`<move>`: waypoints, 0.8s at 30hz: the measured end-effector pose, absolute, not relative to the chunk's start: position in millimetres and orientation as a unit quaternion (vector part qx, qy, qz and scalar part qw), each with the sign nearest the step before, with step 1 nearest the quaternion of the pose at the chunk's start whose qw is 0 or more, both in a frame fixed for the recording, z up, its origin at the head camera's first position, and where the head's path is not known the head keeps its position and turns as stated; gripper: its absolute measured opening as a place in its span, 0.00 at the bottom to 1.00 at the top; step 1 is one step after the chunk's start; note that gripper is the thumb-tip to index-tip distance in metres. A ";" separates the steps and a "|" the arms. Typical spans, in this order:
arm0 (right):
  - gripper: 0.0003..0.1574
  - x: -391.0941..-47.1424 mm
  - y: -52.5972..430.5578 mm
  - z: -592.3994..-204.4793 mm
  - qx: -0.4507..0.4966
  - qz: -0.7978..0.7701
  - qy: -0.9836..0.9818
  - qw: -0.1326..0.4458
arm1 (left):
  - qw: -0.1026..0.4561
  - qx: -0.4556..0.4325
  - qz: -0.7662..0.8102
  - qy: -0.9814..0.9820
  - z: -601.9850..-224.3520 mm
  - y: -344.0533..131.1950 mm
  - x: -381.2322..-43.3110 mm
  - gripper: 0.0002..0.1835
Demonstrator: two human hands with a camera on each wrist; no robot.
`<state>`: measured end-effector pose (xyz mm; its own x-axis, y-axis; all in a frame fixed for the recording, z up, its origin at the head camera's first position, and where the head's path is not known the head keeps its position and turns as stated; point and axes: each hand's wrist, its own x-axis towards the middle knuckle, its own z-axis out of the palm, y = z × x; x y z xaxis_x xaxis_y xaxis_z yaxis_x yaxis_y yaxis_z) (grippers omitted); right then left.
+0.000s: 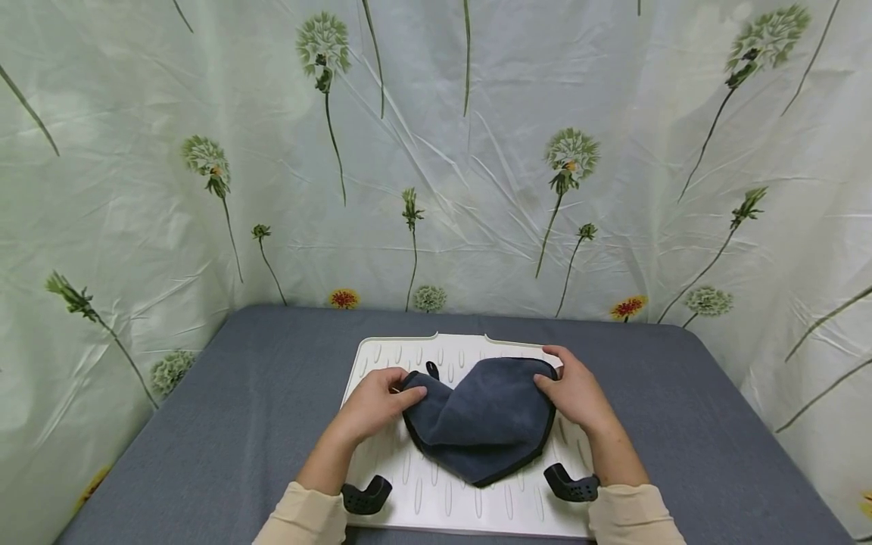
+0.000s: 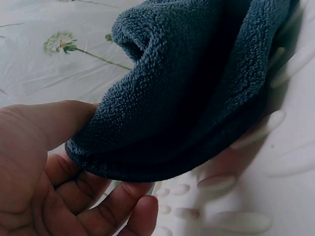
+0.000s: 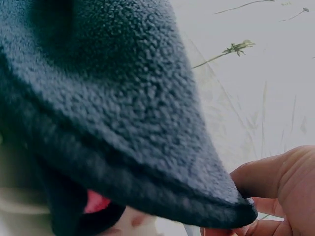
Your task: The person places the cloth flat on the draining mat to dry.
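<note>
A dark blue-grey towel (image 1: 500,409) with a black bound edge hangs in folds between both hands, over a white ribbed board. My left hand (image 1: 378,401) pinches its left corner between thumb and fingers, beside a small black loop (image 1: 432,369). On the far side my right hand (image 1: 572,390) pinches the right corner. Close up in the left wrist view, the towel's fuzzy pile (image 2: 162,98) sags below the thumb. In the right wrist view its bound edge (image 3: 123,172) runs to the pinched corner, with a bit of pink (image 3: 96,200) showing underneath.
The white board (image 1: 450,507) with raised oval ribs lies on a table (image 1: 286,363) covered in grey-blue cloth. Behind stands a pale curtain (image 1: 477,189) printed with dandelions. Black wrist mounts (image 1: 368,496) sit at both cuffs, low over the board.
</note>
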<state>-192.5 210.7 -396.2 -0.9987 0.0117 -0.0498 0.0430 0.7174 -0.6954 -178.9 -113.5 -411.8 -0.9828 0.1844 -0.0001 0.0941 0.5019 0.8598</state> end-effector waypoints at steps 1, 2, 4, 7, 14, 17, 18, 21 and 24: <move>0.37 -192.5 211.4 -396.0 0.015 -0.376 0.926 0.022 | 0.046 0.078 0.492 0.866 -411.4 -114.4 -178.9 0.09; 0.37 -192.5 212.2 -395.8 0.016 -0.378 0.925 0.025 | 0.047 0.075 0.492 0.866 -411.0 -115.2 -179.2 0.09; 0.37 -192.5 213.6 -395.4 0.018 -0.385 0.922 0.031 | 0.046 0.070 0.490 0.868 -410.7 -116.9 -179.6 0.09; 0.37 -193.1 215.4 -395.0 0.016 -0.393 0.919 0.035 | 0.043 0.065 0.489 0.869 -410.3 -119.4 -180.2 0.09; 0.38 -193.0 220.3 -394.8 0.012 -0.396 0.918 0.035 | 0.044 0.050 0.492 0.868 -409.7 -125.8 -180.0 0.10; 0.38 -192.3 223.2 -394.6 0.011 -0.402 0.915 0.041 | 0.053 0.041 0.497 0.865 -408.5 -127.8 -179.9 0.10; 0.38 -192.1 224.2 -394.5 0.009 -0.404 0.914 0.041 | 0.055 0.037 0.498 0.864 -408.5 -128.4 -180.1 0.10; 0.38 -191.1 227.3 -393.8 0.006 -0.405 0.913 0.046 | 0.059 0.029 0.503 0.862 -407.9 -129.4 -179.7 0.10; 0.37 -189.9 229.3 -393.6 0.004 -0.403 0.914 0.052 | 0.065 0.021 0.506 0.860 -408.0 -129.3 -179.0 0.11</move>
<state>-189.9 229.3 -393.6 -0.9946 -0.0343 -0.0980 0.0492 0.6757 -0.7356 -179.0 -129.3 -408.0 -0.9906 0.1028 -0.0907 -0.0294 0.4872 0.8728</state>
